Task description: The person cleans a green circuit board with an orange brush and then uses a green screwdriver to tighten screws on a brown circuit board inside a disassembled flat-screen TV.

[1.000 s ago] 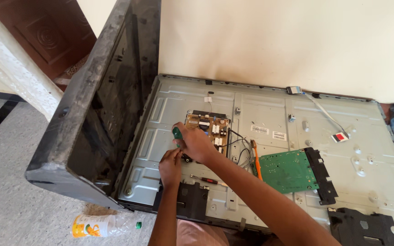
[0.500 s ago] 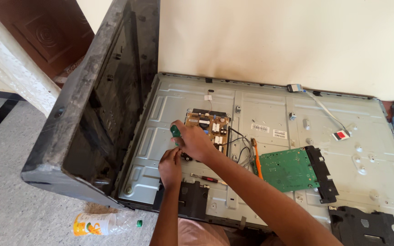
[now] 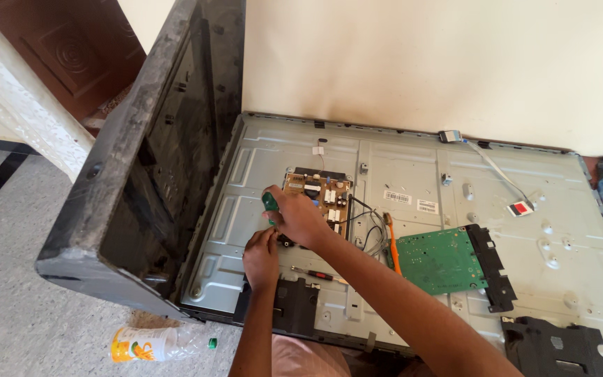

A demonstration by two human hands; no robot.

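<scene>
Head view: right hand (image 3: 300, 218) grips green-handled screwdriver (image 3: 269, 204) at power board (image 3: 317, 197) left edge, left hand (image 3: 261, 253) pinching beneath; unscrewing apparently underway, needing steady downward pressure.

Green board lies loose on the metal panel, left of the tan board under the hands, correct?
No. In the head view the green board lies to the right of the tan board, not left. It does rest on the metal panel, tilted.

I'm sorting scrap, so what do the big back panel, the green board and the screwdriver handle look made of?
Back panel: likely stamped sheet metal, matte grey, with pressed ribs. Green board: looks like a laminate circuit board. Screwdriver handle in the right hand: probably glossy green plastic.
</scene>
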